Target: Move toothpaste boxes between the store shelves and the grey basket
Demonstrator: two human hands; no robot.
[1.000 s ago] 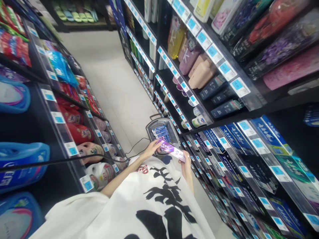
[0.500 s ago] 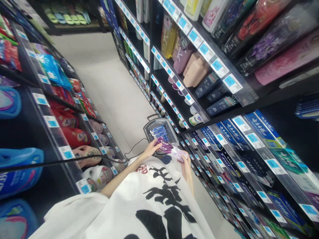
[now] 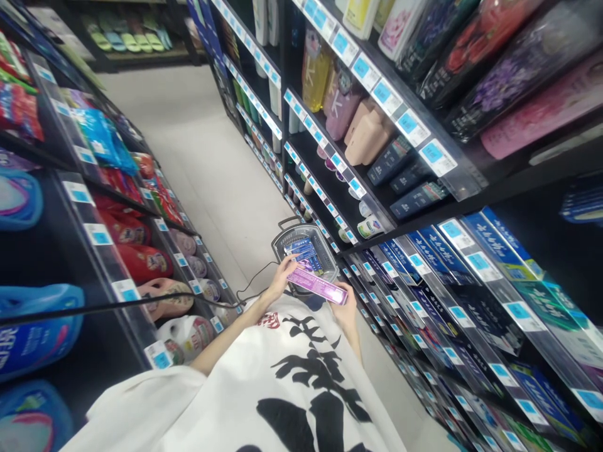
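A long purple toothpaste box [image 3: 319, 285] is held out in front of my chest by both hands. My left hand [image 3: 282, 276] grips its left end, fingers over the top edge. At the right end, my right hand [image 3: 345, 306] is closed around the box from below. A narrow side with small print faces up at me. Just beyond it, a grey plastic basket [image 3: 330, 248] with several blue boxes [image 3: 301, 249] inside is partly hidden by the toothpaste box and my left hand.
To my right, shelves hold toothpaste boxes [image 3: 433, 254] and bottles [image 3: 346, 103] behind price labels. Detergent bottles [image 3: 144, 263] and bags [image 3: 101, 135] fill the left shelf. A black cable [image 3: 117, 306] crosses from the left. The pale floor [image 3: 188, 138] runs between the shelves, toward slippers [image 3: 132, 41].
The toothpaste box has been turned in my hands, from its wide purple-and-white face to a narrow printed side. My fingers have shifted on it. The basket stays put.
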